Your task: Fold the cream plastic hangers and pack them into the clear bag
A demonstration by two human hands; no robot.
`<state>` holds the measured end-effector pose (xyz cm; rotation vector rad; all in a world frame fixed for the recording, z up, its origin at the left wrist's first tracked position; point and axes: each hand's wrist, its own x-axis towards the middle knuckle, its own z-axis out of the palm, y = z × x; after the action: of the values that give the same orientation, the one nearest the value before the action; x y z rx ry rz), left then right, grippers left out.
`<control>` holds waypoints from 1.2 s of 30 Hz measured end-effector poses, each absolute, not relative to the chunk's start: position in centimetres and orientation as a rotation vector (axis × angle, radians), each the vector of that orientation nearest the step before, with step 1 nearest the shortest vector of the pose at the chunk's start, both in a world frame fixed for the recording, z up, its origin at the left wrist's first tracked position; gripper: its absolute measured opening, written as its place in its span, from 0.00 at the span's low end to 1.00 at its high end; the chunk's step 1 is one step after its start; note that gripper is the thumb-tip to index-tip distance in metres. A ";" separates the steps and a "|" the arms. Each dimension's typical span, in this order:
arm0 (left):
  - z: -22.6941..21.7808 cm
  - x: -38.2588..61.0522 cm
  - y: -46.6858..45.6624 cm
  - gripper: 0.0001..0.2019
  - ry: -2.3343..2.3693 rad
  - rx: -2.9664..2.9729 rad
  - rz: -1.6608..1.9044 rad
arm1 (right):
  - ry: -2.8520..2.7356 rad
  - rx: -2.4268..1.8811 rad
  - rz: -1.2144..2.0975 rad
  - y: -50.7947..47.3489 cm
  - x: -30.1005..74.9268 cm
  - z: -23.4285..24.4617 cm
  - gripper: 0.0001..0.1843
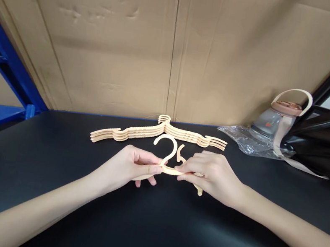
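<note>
Both hands hold one cream-coloured clothes hanger (174, 150) above the black tabletop, its hook pointing up. My left hand (137, 162) pinches it at the base of the hook, and part of one arm shows below the fingers. My right hand (209, 174) is closed on the other arm, just right of the hook. A curved end of the hanger sticks out above the right fingers and a rounded tip below them; the fingers hide the stretch between. Behind the hands lies a stack of several matching hangers (151, 130), hooks toward the cardboard.
A cardboard wall (117, 47) closes off the back. At the right stand a clear bottle (269, 122) with a strap, a crumpled plastic bag (239, 137) and a black shiny bag (327, 143). The black tabletop (96, 222) has a blue front edge.
</note>
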<state>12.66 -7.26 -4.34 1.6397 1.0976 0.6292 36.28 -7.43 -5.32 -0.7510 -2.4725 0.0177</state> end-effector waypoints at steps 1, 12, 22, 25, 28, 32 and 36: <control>-4.2 12.8 -7.4 0.12 1.096 1.645 0.653 | -2.453 -0.763 0.021 -7.5 36.2 -5.4 0.06; -4.8 13.4 -8.3 0.20 0.973 1.814 0.927 | -2.321 -1.134 0.461 -8.3 34.8 -5.0 0.10; -4.2 11.6 -7.0 0.13 1.659 2.630 0.920 | -2.058 -1.160 0.578 -6.4 36.2 -4.7 0.09; -4.2 11.5 -6.9 0.13 1.713 2.682 0.874 | -2.005 -1.120 0.458 -6.3 36.5 -4.6 0.15; -4.3 11.5 -6.9 0.11 1.681 2.681 0.840 | -2.026 -1.095 0.204 -6.4 36.5 -4.5 0.21; -4.3 11.7 -7.3 0.09 1.598 2.710 0.821 | -2.044 -0.961 -0.505 -7.3 36.3 -3.9 0.25; -4.4 12.1 -8.2 0.10 1.436 2.730 0.824 | -1.933 -0.647 -0.989 -8.8 36.1 -3.3 0.17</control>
<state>12.11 -8.21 -4.41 2.7296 1.4356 0.8240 36.06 -8.85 -3.29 -0.6474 -1.9330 -0.9886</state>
